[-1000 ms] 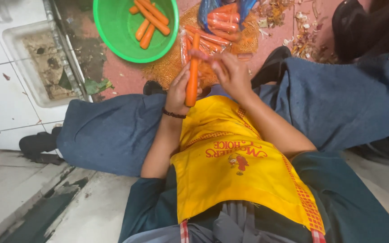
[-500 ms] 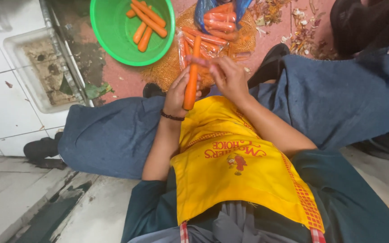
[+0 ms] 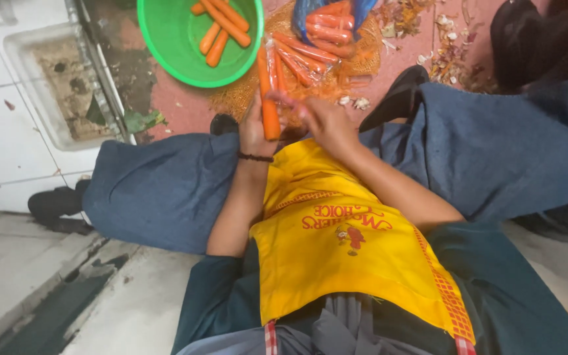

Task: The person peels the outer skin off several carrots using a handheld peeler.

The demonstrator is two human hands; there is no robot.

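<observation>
You are seated low with your knees spread, and your blue trouser legs (image 3: pixel 165 190) take up most of the view, running out to either side over the reddish floor (image 3: pixel 179 105). A yellow apron (image 3: pixel 336 250) with a red printed design covers your lap between them, over a dark green top. To your left lies a pale tiled surface with a sunken, grimy drain recess (image 3: pixel 60 85) set into it. Ahead of your left knee sits a round green bowl (image 3: pixel 185 46) on the floor, holding several peeled carrots (image 3: pixel 221 26) that lie loose against its far side. Just right of the bowl, a heap of orange peelings (image 3: pixel 244 98) spreads over the floor, and on it rests a blue bag (image 3: pixel 310 10) with more carrots spilling out toward you, some in clear plastic. Further right, dry brownish scraps (image 3: pixel 448 52) are scattered on the floor near a dark shape at the edge of view. Your left hand (image 3: pixel 254 128), with a dark bead band at the wrist, is closed around the lower end of one carrot (image 3: pixel 267 98), which stands nearly upright above your lap, its tip pointing toward the bowl. Your right hand (image 3: pixel 323 121) is just beside it, fingers curled toward the carrot's middle; whether it holds a tool, you cannot tell.
</observation>
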